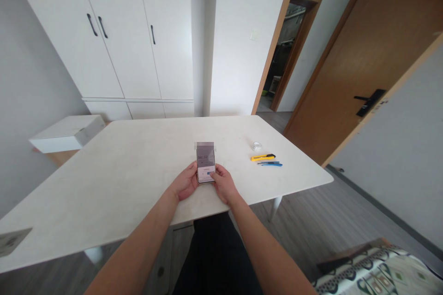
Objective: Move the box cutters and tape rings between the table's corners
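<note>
A smartphone [205, 162] is held upright above the near edge of the white table [145, 161], its lit screen facing me. The screen has a grey upper part with digits and a white panel with a blue button below. My left hand [186, 181] is closed around the phone's left side. On the right side, my right hand [224, 183] grips the phone too, with its thumb over the lower screen by the blue button. The fingers behind the phone are hidden.
On the table's right lie a yellow utility knife [263, 157], a blue slim tool [270, 164] and a small clear roll [256, 146]. A white box [69, 131] stands past the left end. A wooden door [360, 46] and patterned fabric [387, 272] are at right.
</note>
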The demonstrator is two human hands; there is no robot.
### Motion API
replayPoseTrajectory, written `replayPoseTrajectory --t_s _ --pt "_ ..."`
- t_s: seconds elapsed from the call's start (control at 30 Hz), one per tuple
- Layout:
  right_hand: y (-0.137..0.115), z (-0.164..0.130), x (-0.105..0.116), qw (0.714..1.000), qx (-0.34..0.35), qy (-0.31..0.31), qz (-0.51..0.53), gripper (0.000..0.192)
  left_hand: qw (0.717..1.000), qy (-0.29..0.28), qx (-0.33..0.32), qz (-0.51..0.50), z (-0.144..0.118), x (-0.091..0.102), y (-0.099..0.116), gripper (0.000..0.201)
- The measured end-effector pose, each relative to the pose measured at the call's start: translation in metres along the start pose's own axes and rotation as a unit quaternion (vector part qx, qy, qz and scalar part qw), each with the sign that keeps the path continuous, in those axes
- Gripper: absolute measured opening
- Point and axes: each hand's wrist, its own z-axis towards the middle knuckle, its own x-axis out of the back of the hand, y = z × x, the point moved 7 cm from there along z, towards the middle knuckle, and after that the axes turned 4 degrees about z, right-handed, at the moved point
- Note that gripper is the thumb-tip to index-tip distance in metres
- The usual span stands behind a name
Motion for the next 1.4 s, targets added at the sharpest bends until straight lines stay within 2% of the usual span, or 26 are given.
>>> replayPoseTrajectory --t_s 0.37,0.83,1.4 --pt "-0.0029 -0.0026 -0.0013 1.0 -0.007 -0.016 0.024 0.039 1.0 -0.006 -0.002 0.002 -0.0013 -0.001 0.001 0.035" --pt "-0.0045 -0.0004 -0.003 0.998 -0.011 -0.012 0.053 0.026 1.0 -0.016 -0.001 -0.018 -0.0012 -0.0009 0.0006 0.039" --pt "-0.0044 -0.0008 -0.0007 0.999 -0.006 0.016 0.048 0.021 1.0 -0.004 0.003 0.006 -0.0036 -0.0043 0.0027 0.038"
